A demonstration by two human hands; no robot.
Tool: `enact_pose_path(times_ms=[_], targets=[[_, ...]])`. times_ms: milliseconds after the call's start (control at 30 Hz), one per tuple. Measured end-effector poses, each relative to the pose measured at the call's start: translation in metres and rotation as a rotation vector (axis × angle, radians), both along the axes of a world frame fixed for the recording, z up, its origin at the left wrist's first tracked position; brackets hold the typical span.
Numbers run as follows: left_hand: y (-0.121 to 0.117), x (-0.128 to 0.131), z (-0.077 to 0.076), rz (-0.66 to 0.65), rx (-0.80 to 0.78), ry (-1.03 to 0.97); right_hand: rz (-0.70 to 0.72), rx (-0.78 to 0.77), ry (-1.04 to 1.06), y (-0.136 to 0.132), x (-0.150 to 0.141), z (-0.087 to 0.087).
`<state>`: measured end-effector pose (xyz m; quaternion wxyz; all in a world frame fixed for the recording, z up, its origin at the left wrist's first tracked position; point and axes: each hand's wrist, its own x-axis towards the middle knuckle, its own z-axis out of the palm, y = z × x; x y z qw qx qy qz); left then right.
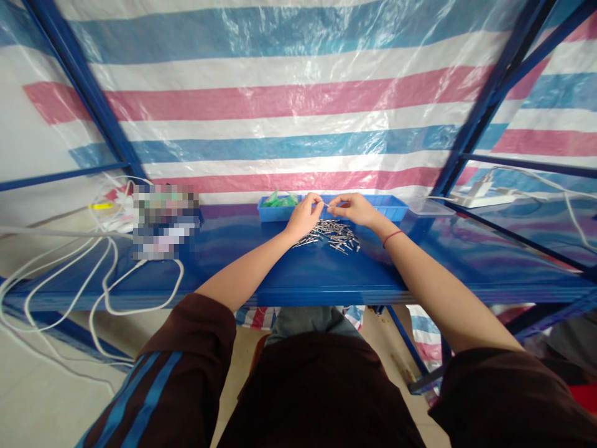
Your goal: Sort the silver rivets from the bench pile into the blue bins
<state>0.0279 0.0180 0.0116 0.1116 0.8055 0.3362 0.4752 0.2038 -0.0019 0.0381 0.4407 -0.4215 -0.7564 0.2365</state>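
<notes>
Over the back of the blue shelf, my left hand [305, 216] and my right hand [354, 208] are close together, fingertips nearly meeting. Both are closed in a pinch. Between them shows a thin, pale metal pin [326, 205]; its exact shape is too small to make out. Just below the hands lies a loose pile of slim silvery metal pins [334, 233], partly covered by my left hand. Behind the hands stands a long, shallow blue tray [396, 211]. Green pieces [280, 200] sit in its left part, and my hands hide its middle.
White cables [109, 280] loop over the shelf's left end and hang off its front edge. A blurred-out patch [163, 221] covers items there. Right of the tray lie a clear plastic lid [431, 206] and a white power strip [485, 194]. Blue posts [485, 106] frame both sides.
</notes>
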Motion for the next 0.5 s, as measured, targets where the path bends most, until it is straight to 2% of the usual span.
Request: enact_pose_path(times_ms=[100,267,400,500], targets=[[0.003,-0.001,-0.002,0.035,0.000,0.044,-0.052,0.047,0.032,-0.002,-0.001,0.002],[0.001,-0.004,0.000,0.092,0.011,0.232,-0.145,0.129,0.009,0.001,0.003,0.005],[-0.002,-0.013,0.009,0.072,0.060,0.507,-0.431,0.302,0.078,0.012,0.027,0.007],[-0.006,-0.022,0.019,0.036,0.032,0.699,-0.710,0.281,0.043,0.017,0.051,0.003]])
